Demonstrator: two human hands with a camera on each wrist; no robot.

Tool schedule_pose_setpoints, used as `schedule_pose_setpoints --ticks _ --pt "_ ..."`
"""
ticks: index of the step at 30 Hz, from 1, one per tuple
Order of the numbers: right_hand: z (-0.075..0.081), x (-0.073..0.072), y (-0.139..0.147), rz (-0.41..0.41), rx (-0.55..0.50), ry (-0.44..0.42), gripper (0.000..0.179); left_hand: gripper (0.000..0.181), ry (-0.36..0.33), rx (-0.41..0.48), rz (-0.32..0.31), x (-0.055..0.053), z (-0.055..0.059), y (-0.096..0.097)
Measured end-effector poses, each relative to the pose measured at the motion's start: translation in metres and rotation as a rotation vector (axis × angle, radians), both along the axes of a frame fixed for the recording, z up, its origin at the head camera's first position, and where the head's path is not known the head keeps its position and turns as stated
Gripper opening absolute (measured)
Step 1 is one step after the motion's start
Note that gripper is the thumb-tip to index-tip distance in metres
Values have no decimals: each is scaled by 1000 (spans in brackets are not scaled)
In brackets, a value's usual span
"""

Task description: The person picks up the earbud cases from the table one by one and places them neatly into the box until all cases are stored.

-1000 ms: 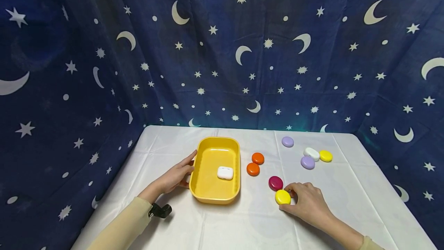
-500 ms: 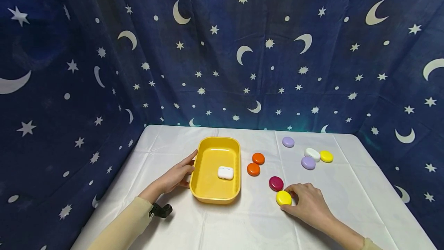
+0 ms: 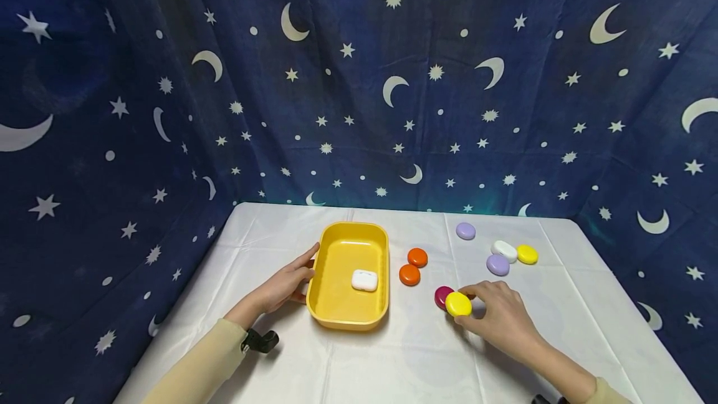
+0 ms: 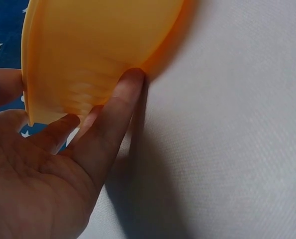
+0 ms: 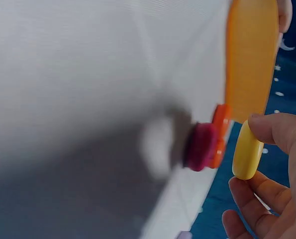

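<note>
Right hand [image 3: 499,317] pinches yellow disc [image 3: 458,305] clear of the surface [image 3: 392,360]

The disc is glossy, smooth and rounded, its edges pinched in the right hand's grip. In the head view it covers part of a crimson disc [image 3: 442,295]. Farther off, the left hand [image 3: 280,284] spreads its fingers against the yellow tray [image 3: 347,245]; some fingertips are hidden. Half a second ago, the yellow disc sat lower, beside the crimson one.

Left arm [image 3: 193,357] extended forward, left fingers [image 3: 303,259] spread; right arm [image 3: 561,363] slanting inward, right fingers [image 3: 478,290] curled, pinching.
</note>
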State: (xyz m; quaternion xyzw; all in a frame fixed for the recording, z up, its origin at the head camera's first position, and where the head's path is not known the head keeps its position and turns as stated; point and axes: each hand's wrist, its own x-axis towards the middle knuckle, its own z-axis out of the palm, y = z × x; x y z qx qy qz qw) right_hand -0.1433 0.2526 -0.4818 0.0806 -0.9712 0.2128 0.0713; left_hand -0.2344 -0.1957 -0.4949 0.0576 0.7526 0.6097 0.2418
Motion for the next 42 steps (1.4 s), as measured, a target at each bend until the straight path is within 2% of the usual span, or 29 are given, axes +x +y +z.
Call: schedule_pose_setpoints --ticks 7,16,26,33,42 --pt "21 -17 -13 59 -65 61 49 69 1 2 0 2 0 -1" --pt "41 -46 -49 91 -120 31 49 69 -9 -3 13 3 1 -2" --pt "48 -77 -84 154 -149 10 50 69 -5 6 8 2 0 -1" --pt "52 -92 -108 218 -125 -4 50 69 -4 58 -8 0 -4 -1" --pt "51 -109 -141 299 -70 -30 50 69 0 49 3 0 -5 -1"
